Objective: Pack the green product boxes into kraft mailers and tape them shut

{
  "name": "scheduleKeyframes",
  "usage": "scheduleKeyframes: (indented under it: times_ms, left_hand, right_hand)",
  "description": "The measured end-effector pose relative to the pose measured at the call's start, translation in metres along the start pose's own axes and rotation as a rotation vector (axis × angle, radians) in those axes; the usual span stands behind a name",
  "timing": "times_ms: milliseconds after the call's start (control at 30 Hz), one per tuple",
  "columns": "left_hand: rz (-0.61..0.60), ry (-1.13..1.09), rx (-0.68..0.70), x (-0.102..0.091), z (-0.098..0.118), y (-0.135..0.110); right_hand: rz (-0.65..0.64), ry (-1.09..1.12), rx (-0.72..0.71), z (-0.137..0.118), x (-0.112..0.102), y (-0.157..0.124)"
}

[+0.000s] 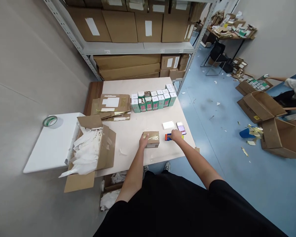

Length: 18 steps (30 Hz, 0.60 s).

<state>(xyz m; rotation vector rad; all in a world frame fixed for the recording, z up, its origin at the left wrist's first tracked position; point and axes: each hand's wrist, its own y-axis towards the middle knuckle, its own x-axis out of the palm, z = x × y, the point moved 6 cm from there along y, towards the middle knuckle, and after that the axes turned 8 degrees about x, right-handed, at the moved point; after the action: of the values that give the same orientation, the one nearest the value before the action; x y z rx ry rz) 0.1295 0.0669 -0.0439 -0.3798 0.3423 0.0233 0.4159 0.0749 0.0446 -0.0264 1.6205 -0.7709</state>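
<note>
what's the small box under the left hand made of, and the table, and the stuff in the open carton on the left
Small box: looks like brown cardboard, with a glossy sheen on top, probably clear tape or film. Left hand rests on its end. Table: smooth matte off-white top, likely laminate or painted board; the core is not visible. Open carton: plain brown corrugated card, holding white crumpled sheets, paper or thin foam, hard to tell.

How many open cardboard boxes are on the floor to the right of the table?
3: one shallow box with small packages farthest back, one large open box in front of it, one tipped box nearest. More may be hidden beyond the frame edge.
</note>
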Motion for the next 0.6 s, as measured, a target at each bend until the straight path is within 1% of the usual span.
scheduleKeyframes:
  times_ms: [133, 200, 233, 300, 367, 433, 467, 533, 600]
  left_hand:
    - [0.003, 0.021, -0.005, -0.003, -0.003, 0.002]
    - [0.006, 0.021, -0.004, -0.005, -0.006, 0.002]
    - [0.009, 0.024, -0.005, -0.007, -0.007, 0.003]
    - [0.01, 0.041, -0.008, -0.008, -0.008, 0.003]
    - [0.009, 0.06, -0.006, -0.008, -0.007, 0.002]
    - [0.016, 0.062, -0.001, -0.007, -0.004, 0.002]
    - [0.019, 0.06, -0.001, -0.007, -0.003, 0.002]
    - [0.019, 0.058, -0.003, -0.006, -0.002, 0.002]
    - [0.009, 0.056, 0.003, -0.005, -0.002, 0.003]
  right_hand:
    - [-0.08, -0.017, -0.084, -0.049, 0.035, -0.006]
    - [-0.119, -0.003, -0.097, -0.059, 0.053, -0.011]
    - [-0.125, 0.005, -0.085, -0.057, 0.061, -0.013]
    - [-0.103, 0.038, -0.009, -0.039, 0.071, -0.014]
    - [-0.049, 0.076, 0.098, -0.009, 0.077, -0.012]
    - [-0.014, 0.106, 0.132, 0.019, 0.081, -0.009]
    - [-0.024, 0.118, 0.133, 0.03, 0.084, -0.008]
    - [-0.093, 0.143, 0.13, 0.048, 0.091, -0.006]
    - [-0.175, 0.16, 0.136, 0.056, 0.097, -0.005]
